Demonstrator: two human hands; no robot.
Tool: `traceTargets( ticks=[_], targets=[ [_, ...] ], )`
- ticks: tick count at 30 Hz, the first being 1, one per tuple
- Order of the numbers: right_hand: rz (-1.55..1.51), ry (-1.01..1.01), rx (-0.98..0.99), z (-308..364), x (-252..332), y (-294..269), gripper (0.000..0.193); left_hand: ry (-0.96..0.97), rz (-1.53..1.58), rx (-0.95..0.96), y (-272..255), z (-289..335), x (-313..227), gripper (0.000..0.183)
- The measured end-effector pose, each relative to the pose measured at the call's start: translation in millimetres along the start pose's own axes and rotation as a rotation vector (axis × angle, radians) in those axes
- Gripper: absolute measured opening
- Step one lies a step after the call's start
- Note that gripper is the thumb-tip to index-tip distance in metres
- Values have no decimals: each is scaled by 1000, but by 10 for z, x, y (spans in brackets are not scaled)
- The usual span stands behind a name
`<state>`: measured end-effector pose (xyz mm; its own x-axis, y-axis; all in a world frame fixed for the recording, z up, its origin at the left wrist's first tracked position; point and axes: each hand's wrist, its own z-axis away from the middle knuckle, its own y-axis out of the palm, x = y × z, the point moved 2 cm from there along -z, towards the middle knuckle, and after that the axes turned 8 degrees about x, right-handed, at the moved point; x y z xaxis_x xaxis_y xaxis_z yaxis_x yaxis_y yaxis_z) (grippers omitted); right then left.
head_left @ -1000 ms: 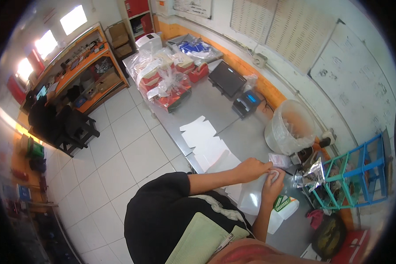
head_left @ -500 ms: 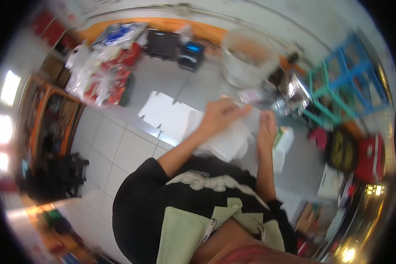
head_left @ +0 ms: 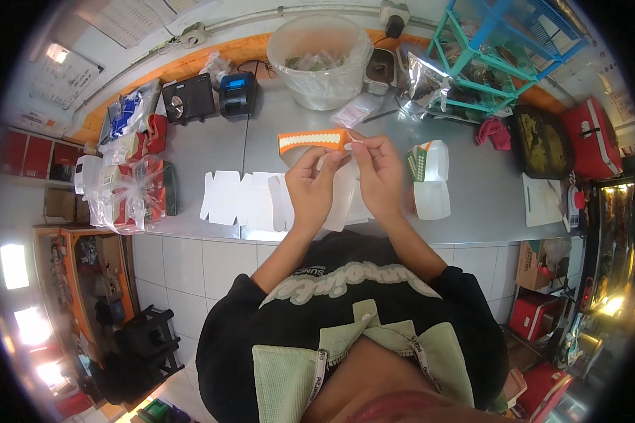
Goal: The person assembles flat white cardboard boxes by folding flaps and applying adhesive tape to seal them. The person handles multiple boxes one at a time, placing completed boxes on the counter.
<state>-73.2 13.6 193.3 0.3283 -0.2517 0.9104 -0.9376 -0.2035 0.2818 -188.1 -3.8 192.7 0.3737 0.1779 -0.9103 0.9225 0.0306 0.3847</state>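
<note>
A grey metal bench (head_left: 473,204) carries the things. Flat white carton blanks (head_left: 243,199) lie at its near edge, with a white folded box (head_left: 430,185) to their right. At the far side stands a clear plastic tub (head_left: 321,60), left of it a small blue-screened device (head_left: 238,94). Red boxes in clear wrap (head_left: 130,194) sit at the left end, and a dark tray (head_left: 541,141) at the right.

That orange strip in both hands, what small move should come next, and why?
Probably pull the strip a little further apart. The left hand grips its near end while the right hand pinches a small white bit at that same end, both raised above the table, nothing yet separated.
</note>
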Motion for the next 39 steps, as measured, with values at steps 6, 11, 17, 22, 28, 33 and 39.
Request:
traceTargets(
  ticks=[6,11,17,22,28,33,39],
  targets=[
    [134,60,22,10,-79,-71,7,59,-311,-43,6,76,53,18],
    [687,-273,40,124,-56,115,12,31,-345,-95,136,190,88,35],
    [-53,170,-208,-46,-347,-334,14,-263,-70,274,145,147,339,41],
    [146,173,-388,-45,-489,-723,14,321,-652,451,191,260,-375,41],
    [-190,296,23,192,-410,-500,22,223,-1029,235,-121,-83,-39,31],
    [744,336,253,352,-227,-708,28,417,-702,7,-181,-56,-44,36],
    [918,402,680,577,-147,-901,26,77,-348,531,42,137,207,16]
  ],
)
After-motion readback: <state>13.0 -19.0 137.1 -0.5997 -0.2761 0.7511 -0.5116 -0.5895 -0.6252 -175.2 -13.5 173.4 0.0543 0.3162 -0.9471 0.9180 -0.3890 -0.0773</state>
